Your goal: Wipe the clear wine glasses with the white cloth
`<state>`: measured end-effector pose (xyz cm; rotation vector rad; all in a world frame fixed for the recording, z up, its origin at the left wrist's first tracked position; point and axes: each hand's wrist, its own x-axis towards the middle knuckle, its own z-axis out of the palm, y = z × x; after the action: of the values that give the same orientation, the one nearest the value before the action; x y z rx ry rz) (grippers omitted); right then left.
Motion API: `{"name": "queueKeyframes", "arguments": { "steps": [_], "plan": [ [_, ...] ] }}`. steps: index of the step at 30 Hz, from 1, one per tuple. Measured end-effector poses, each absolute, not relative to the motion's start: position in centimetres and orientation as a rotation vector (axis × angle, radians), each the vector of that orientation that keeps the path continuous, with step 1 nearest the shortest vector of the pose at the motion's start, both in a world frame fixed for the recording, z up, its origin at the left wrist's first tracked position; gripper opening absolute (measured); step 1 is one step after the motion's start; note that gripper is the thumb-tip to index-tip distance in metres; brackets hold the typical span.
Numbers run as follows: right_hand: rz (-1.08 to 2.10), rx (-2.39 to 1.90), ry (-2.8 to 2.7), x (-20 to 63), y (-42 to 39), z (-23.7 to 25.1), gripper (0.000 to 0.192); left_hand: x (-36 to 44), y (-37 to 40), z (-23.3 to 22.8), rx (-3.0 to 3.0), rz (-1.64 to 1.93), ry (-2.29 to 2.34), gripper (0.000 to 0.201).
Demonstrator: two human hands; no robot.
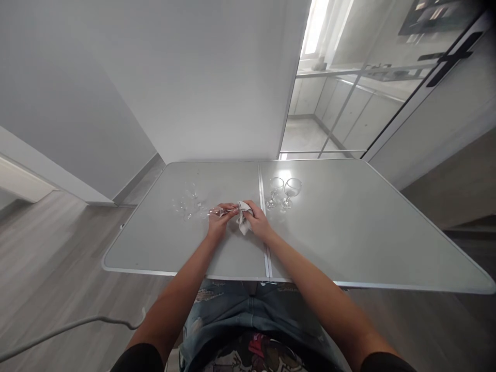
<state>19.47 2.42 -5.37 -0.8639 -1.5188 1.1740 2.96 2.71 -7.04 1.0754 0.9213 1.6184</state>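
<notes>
My left hand grips a clear wine glass held on its side above the grey table. My right hand holds a small white cloth pressed around the glass's right end. Two more clear glasses stand just left of my hands. Another pair of wine glasses stands upright to the right of the table's centre seam.
The folding table has a metal seam down its middle and rounded corners. A white wall stands behind it and a glass sliding door at the back right. A white cable runs over the wood floor at lower left.
</notes>
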Motion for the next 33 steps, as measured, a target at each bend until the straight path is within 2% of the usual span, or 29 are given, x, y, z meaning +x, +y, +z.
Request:
{"name": "queueKeyframes", "arguments": {
  "steps": [6,10,15,24,28,33],
  "plan": [
    [1.164,-0.793,-1.59,19.61,2.42,-5.42,0.02,2.96,2.77,-6.81,0.994,1.664,0.906,0.026],
    [1.064,-0.848,-1.612,19.56,2.39,-5.49,0.025,3.04,2.74,-6.8,1.042,1.633,0.909,0.027],
    [0.958,-0.796,-1.699,19.76,1.94,-5.14,0.019,3.07,2.77,-6.71,1.026,1.661,0.93,0.028],
    [0.805,-0.933,-1.586,19.71,1.73,-4.53,0.025,3.21,2.57,-6.8,1.127,1.581,1.036,0.028],
    [0.677,-0.899,-1.625,20.02,1.58,-4.7,0.034,3.24,2.4,-6.43,1.215,1.511,1.112,0.027],
    [0.659,-0.81,-1.764,19.77,1.45,-5.34,0.03,3.2,2.34,-6.06,1.205,1.582,1.145,0.027]
  ]
}}
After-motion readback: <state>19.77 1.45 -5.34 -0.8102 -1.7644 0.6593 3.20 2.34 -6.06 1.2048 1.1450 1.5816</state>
